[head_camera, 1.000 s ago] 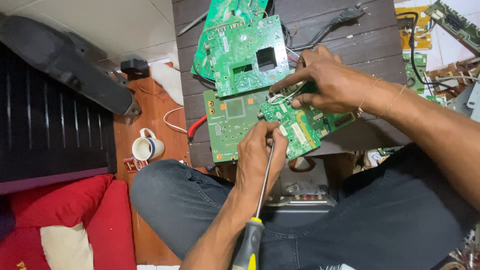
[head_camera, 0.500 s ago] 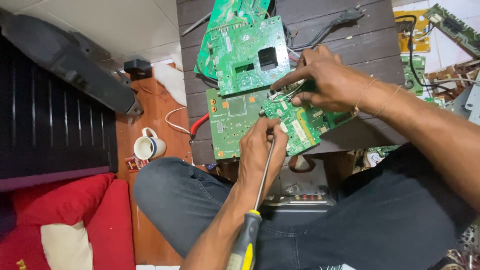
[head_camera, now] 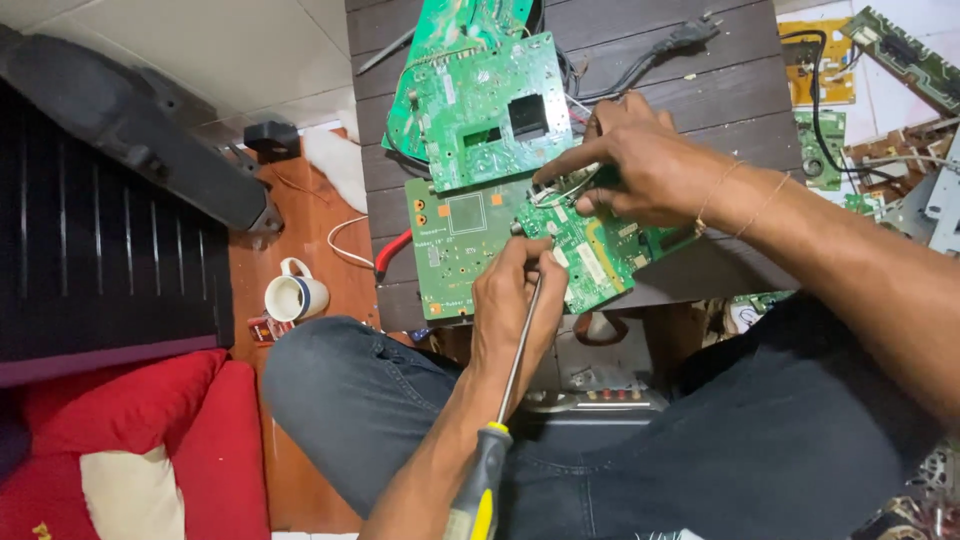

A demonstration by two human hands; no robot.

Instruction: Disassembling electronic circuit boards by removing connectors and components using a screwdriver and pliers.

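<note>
Fingers of the left hand [head_camera: 515, 300] pinch the metal shaft of a screwdriver [head_camera: 505, 400] close to its tip, which meets a small green circuit board [head_camera: 600, 250]; the black-and-yellow handle trails back along the forearm over the lap. The right hand [head_camera: 640, 170] grips that board's upper edge, fingers curled over white wires, holding it tilted above a dark slatted wooden table [head_camera: 640, 90]. A larger green board [head_camera: 455, 245] lies flat just beside it, another with a square cut-out [head_camera: 490, 110] overlapping behind. A white mug [head_camera: 295, 297] stands on the orange floor, well to the left.
</note>
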